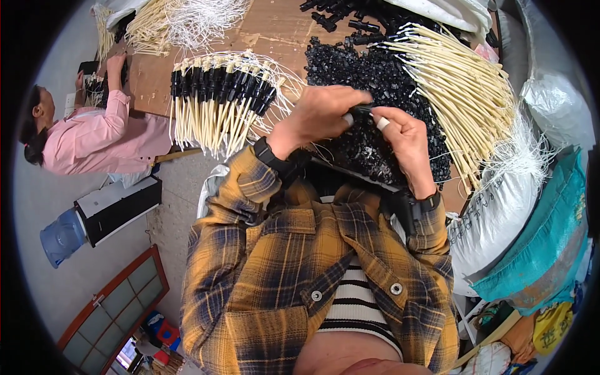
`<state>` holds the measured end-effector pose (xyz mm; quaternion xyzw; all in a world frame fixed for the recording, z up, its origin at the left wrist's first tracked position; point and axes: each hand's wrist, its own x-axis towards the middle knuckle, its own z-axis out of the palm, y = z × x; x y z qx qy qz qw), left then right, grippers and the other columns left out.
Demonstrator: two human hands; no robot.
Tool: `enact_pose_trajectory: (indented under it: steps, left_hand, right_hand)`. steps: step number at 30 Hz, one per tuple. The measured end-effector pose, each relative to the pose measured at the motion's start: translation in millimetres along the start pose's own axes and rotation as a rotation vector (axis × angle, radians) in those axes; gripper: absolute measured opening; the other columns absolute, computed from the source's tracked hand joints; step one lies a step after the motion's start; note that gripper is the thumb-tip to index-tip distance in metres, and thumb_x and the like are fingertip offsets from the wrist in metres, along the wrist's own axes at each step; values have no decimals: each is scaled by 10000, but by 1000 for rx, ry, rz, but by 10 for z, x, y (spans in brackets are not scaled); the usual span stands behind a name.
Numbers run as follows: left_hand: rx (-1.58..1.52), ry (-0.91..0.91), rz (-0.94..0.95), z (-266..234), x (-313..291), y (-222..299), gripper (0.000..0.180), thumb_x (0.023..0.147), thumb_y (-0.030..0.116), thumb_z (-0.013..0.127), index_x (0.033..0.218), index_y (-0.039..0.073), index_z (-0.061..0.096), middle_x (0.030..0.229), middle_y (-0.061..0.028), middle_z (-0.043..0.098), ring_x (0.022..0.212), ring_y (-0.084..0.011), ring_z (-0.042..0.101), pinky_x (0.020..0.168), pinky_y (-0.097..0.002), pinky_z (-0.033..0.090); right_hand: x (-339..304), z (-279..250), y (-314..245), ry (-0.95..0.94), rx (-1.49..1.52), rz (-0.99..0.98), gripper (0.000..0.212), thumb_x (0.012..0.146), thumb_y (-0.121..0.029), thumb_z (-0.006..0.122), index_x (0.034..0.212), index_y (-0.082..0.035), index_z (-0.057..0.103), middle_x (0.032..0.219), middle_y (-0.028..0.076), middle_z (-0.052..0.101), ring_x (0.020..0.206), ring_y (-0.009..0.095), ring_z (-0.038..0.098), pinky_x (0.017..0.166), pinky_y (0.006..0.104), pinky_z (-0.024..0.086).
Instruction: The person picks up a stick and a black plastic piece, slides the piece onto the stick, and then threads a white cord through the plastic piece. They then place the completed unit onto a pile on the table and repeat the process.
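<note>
Both hands meet over a heap of small black plastic parts point(340, 65) at the table's near edge. My left hand point(315, 115) is closed round a black plastic piece point(360, 110), its fingers pointing right. Close by that piece, my right hand point(407, 140) is pinched, a white cover on its thumb; what sits between the fingertips is too small to make out. To the left lies a row of cream sleeved wires point(215, 128) fitted with black connectors point(219, 84). A large bundle of cream sleeved wires point(459, 87) with loose white ends rests on the right.
Larger black connectors point(365, 26) lie at the back beside a white sack. Another cream bundle point(150, 28) and white threads point(203, 22) lie far left. White and teal sacks point(531, 244) crowd my right side. A person in pink point(94, 134) works at the left.
</note>
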<state>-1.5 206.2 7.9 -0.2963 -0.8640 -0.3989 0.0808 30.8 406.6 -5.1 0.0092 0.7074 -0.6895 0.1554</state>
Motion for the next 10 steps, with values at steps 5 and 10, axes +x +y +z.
enact_pose_trajectory:
  steps: [5, 10]
  left_hand:
    - [-49, -186, -187, -48, -27, -84, 339, 699, 24, 683, 1036, 61, 674, 918, -124, 697, 797, -275, 686, 696, -351, 546]
    - [-38, -119, -163, -117, -171, -104, 328, 715, 46, 687, 1043, 54, 671, 926, -162, 685, 830, -274, 689, 709, -367, 533]
  right_hand:
    - [-50, 64, -80, 91, -901, -696, 353, 820, 6, 613, 1127, -144, 701, 768, 55, 666, 488, 124, 530, 478, 277, 421]
    - [-21, 194, -54, 88, -700, -512, 337, 847, -69, 656, 1170, -161, 678, 803, 57, 685, 586, 112, 635, 519, 296, 492]
